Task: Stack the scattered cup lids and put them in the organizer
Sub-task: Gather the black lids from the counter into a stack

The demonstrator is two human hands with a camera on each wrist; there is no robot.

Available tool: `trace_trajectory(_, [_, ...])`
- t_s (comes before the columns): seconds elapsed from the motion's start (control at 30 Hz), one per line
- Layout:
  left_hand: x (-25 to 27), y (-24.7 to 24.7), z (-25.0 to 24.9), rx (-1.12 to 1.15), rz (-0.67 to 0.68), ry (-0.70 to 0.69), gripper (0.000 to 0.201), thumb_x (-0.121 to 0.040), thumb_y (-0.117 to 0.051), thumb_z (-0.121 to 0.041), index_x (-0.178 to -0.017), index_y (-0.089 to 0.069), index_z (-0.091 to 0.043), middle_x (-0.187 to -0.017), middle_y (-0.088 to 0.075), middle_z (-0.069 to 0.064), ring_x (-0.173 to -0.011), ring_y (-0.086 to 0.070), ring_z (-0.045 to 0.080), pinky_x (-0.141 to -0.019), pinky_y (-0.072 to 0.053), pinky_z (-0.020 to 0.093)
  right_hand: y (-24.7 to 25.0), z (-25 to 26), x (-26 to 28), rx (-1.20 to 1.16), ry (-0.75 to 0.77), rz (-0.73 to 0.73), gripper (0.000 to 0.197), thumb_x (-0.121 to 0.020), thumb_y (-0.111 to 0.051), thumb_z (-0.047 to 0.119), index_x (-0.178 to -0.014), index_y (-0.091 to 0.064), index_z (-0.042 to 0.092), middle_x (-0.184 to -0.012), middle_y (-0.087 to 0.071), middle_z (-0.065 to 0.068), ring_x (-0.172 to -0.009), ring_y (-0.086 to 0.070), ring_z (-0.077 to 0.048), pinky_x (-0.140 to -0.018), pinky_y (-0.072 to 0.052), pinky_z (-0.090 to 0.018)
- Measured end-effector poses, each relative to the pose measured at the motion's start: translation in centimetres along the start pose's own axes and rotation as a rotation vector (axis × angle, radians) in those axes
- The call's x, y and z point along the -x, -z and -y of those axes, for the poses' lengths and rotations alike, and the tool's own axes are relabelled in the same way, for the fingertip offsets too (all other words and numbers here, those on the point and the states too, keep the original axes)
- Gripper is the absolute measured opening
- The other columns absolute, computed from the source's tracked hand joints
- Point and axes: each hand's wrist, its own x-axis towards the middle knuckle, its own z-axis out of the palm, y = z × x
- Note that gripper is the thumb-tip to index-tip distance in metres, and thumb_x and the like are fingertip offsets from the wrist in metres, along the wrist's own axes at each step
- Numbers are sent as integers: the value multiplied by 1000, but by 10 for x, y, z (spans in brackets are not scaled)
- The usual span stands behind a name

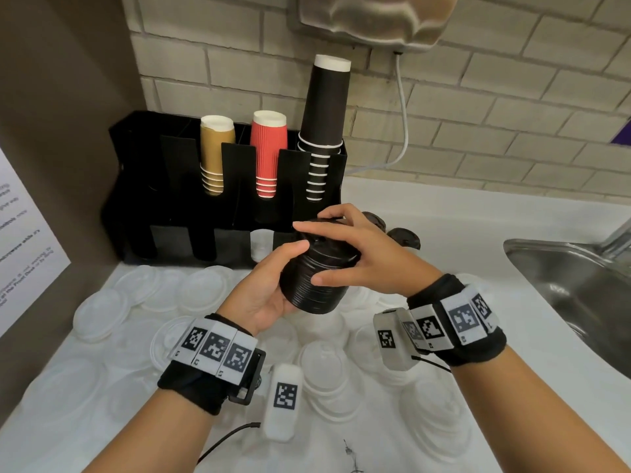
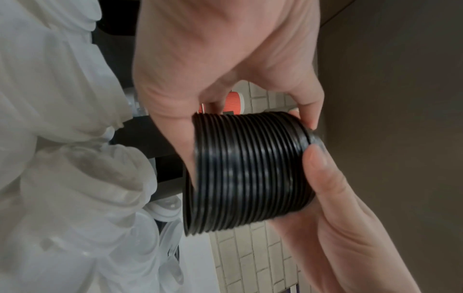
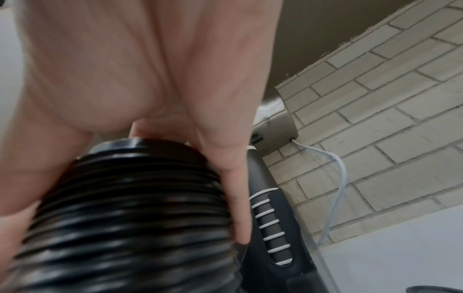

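A tall stack of black cup lids point(image 1: 316, 278) is held tilted above the counter, in front of the black organizer point(image 1: 143, 186). My left hand point(image 1: 269, 291) cups it from below and the left, thumb on the upper rim. My right hand point(image 1: 355, 257) grips it from the right, fingers over the top lid and thumb on the side. The left wrist view shows the ribbed stack point(image 2: 248, 170) between my left thumb point(image 2: 323, 178) and the right hand point(image 2: 220, 59). In the right wrist view my fingers point(image 3: 235, 198) lie along the stack point(image 3: 130, 218). Two loose black lids point(image 1: 404, 237) lie behind my right hand.
Clear lids point(image 1: 205, 288) are strewn over the white counter around and under my arms. The organizer's back slots hold gold cups point(image 1: 215, 155), red cups point(image 1: 268, 155) and black cups point(image 1: 324, 114). A steel sink point(image 1: 563, 285) is at the right. A brown wall with a paper notice closes the left.
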Motion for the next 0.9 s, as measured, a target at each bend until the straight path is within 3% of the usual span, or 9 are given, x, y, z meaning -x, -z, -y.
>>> trace_trajectory(0.07, [-2, 3, -2, -2, 3, 5, 67, -63, -78, -53, -121, -66, -21, -117, -70, 9, -109, -67, 27, -83, -57, 41, 1, -2, -1, 10, 7, -1, 68, -81, -75, 30, -139, -41, 43, -131, -30, 4, -117, -33, 5, -96, -31, 1])
trace_trajectory(0.27, [-2, 6, -2, 26, 23, -11, 63, -73, -70, -51, -127, -61, -19, -122, -68, 8, -111, -66, 25, -82, -58, 39, 5, -3, -5, -5, 17, 41, 72, -78, -76, 35, -137, -37, 49, -132, -29, 7, -122, -29, 10, -99, -33, -3])
trace_trajectory(0.37, [-2, 5, -4, 51, 37, -27, 55, -75, -69, -49, -122, -65, -20, -121, -69, 8, -110, -67, 25, -79, -58, 39, 15, -1, -4, -105, 37, 43, 75, -78, -76, 36, -141, -35, 43, -134, -33, 4, -129, -36, -2, -106, -36, -16])
trace_trajectory(0.43, [-2, 7, -6, 101, 63, -46, 42, -75, -69, -47, -110, -73, -24, -118, -70, 6, -109, -67, 23, -77, -58, 38, 33, -5, -3, -200, 13, -47, 64, -84, -67, 38, -140, -37, 45, -137, -38, 8, -129, -41, -1, -106, -39, -17])
trace_trajectory(0.53, [-2, 9, -12, 132, 94, -59, 35, -82, -60, -48, -103, -77, -25, -117, -71, 3, -110, -67, 20, -82, -58, 36, 59, -28, -4, -303, -166, -266, 37, -93, -55, 47, -129, -49, 51, -130, -49, 16, -118, -54, 0, -92, -52, -22])
trace_trajectory(0.63, [-3, 12, -16, 175, 96, -81, 38, -85, -56, -46, -106, -76, -21, -112, -73, 4, -107, -68, 21, -80, -58, 36, 66, -72, -17, -232, -471, -345, 25, -97, -52, 32, -121, -56, 35, -113, -57, 7, -103, -58, -14, -86, -51, -31])
trace_trajectory(0.73, [-4, 13, -17, 230, 85, -110, 58, -78, -65, -46, -127, -61, -15, -120, -69, 8, -110, -67, 26, -77, -58, 38, 56, -112, -33, -44, -631, -156, 20, -95, -50, 21, -114, -58, 22, -102, -59, -4, -84, -53, -21, -76, -43, -32])
trace_trajectory(0.8, [-5, 14, -18, 221, 92, -120, 66, -73, -68, -51, -129, -60, -17, -126, -66, 9, -114, -65, 26, -78, -58, 38, 45, -134, -42, 200, -689, 60, 23, -91, -55, 29, -113, -57, 23, -103, -56, 4, -97, -51, -21, -81, -38, -30])
trace_trajectory(0.9, [-6, 17, -18, 223, 102, -122, 74, -70, -68, -57, -133, -56, -19, -131, -63, 10, -118, -62, 27, -80, -57, 38, 24, -158, -49, 413, -877, 192, 82, -80, -65, 54, -147, -30, 22, -138, -49, -6, -126, -49, -26, -97, -40, -35])
